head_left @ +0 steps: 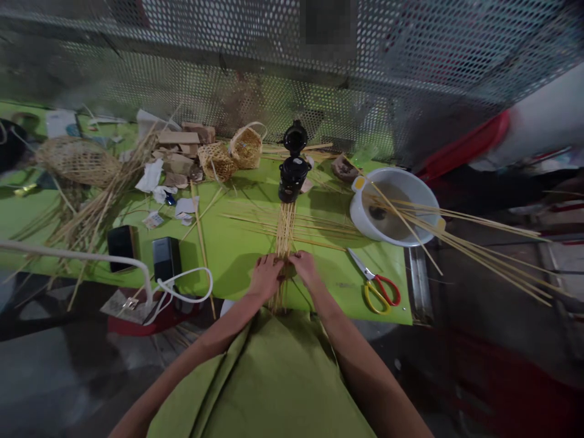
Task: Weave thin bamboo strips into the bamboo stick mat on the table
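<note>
A narrow row of bamboo strips (pixel 285 228) runs lengthwise toward me on the green table, its far end under a black flask (pixel 292 181) with its lid flipped up. My left hand (pixel 267 274) rests on the near part of the strips, fingers closed on them from the left side. From the right, my right hand (pixel 303 265) pinches at the edge of the same strips, thumb and forefinger together. Fingertips of both hands nearly meet. Loose strips lie crosswise beyond my hands. Which single strip each hand grips is hidden.
Scissors (pixel 370 277) with red and yellow handles lie at right. Behind them a white bucket (pixel 358 213) holds water and long strips that jut past the table edge. Two small woven baskets (pixel 246 148) stand at the back. At left are a phone (pixel 121 248), a black box (pixel 166 258) and a strip pile (pixel 98 204).
</note>
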Available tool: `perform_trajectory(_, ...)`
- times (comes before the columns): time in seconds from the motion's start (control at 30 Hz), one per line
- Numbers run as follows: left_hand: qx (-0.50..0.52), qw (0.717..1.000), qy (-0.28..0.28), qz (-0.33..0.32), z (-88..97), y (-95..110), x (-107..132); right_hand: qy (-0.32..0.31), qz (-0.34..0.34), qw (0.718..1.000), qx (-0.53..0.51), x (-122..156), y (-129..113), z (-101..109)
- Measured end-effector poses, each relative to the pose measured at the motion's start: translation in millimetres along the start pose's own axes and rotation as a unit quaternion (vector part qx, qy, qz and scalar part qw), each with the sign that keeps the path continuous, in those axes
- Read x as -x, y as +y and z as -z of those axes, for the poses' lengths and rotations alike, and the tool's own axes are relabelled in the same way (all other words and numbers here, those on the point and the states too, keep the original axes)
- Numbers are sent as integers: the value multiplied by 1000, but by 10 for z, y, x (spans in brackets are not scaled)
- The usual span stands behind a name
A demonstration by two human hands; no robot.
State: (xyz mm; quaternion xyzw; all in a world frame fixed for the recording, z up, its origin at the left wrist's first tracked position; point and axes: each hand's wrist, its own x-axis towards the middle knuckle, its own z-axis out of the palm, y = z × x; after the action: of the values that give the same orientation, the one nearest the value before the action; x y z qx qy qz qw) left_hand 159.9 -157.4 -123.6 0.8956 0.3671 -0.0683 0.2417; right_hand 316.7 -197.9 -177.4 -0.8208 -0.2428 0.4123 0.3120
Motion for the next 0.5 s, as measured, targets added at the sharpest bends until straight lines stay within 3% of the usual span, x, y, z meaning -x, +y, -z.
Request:
perform_trajectory(0.17,-6,1000,11,7,-10,40,-12,-26,-18,997,-76,5,3,-5)
perform_trajectory(0.3,64,998,18,-3,-59,15,-56,-45,-10,993,-105,33,-43,34)
perform_trajectory(0.5,151,988,14,14,-52,-53,-258,-36,63,993,-94,265,-96,396)
